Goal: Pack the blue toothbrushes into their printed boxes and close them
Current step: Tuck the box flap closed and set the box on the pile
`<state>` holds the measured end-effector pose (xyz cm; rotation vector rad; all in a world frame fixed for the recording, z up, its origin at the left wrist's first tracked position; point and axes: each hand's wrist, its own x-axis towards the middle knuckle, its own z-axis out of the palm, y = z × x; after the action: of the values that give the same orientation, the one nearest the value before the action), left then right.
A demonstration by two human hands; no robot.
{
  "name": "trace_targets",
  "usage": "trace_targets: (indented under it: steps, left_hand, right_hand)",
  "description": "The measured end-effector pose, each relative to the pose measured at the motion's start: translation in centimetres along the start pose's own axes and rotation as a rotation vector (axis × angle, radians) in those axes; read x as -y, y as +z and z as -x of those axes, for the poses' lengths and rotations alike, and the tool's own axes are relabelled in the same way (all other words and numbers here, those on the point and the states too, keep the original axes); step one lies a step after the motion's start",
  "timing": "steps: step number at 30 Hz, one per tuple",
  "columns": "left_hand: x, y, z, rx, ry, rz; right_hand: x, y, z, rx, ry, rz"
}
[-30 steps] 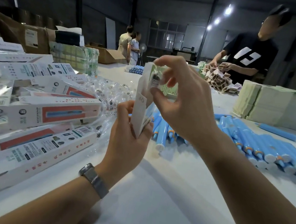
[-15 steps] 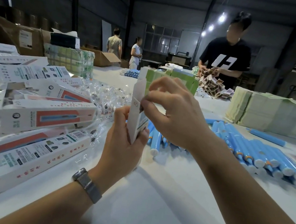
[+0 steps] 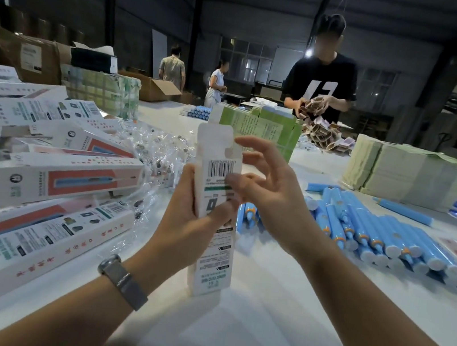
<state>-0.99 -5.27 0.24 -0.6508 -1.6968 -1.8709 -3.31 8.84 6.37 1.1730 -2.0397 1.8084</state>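
Left hand (image 3: 184, 219) grips the upright box (image 3: 217, 210), right hand (image 3: 266, 190) hovers loose-fingered and empty; the open flap (image 3: 215, 138) could crease if tucked crooked.

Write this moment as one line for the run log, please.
step: closing box | left hand: grips box upright | right hand: fingers spread, beside box | top flap: up | toothbrushes: on table

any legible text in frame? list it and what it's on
"17": white print on the black T-shirt of the person across the table.
Large "6", uncertain: on the held box, under its barcode.
Fine print on that box, the stacked boxes and the carton label: too small or blurred.
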Motion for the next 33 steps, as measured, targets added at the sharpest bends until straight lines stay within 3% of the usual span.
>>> trace_targets:
  steps: [7,16,33]
  left_hand:
    - [-0.3,-0.2,0.2,0.048,0.087,-0.135]
    - [-0.5,-0.7,0.0,0.093,0.164,-0.219]
    - [-0.2,-0.3,0.6,0.196,0.102,-0.076]
  right_hand:
    - [-0.9,0.6,0.4,-0.106,-0.036,-0.003]
    - [-1.1,0.0,0.9,-0.127,-0.092,0.028]
    - [0.2,-0.6,0.6,-0.106,-0.222,0.031]
